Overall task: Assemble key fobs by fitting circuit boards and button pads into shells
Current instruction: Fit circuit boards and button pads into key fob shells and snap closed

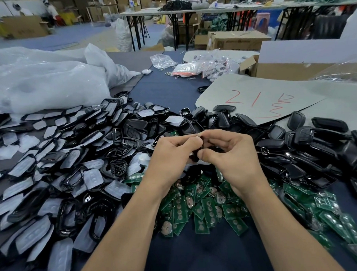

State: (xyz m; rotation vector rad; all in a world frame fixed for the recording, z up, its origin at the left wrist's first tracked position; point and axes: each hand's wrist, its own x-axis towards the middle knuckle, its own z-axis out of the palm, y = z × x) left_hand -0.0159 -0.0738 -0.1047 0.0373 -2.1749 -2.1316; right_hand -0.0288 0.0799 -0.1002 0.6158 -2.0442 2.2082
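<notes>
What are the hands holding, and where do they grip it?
Small black plastic fob piece, pinched at opposite sides by left hand and right hand; mostly hidden.

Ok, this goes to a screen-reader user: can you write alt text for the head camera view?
The left hand and right hand meet over a dark table, both pinching a small black fob part. Green circuit boards lie heaped beneath them, with black shells piled to the right and grey button pads to the left.
</notes>
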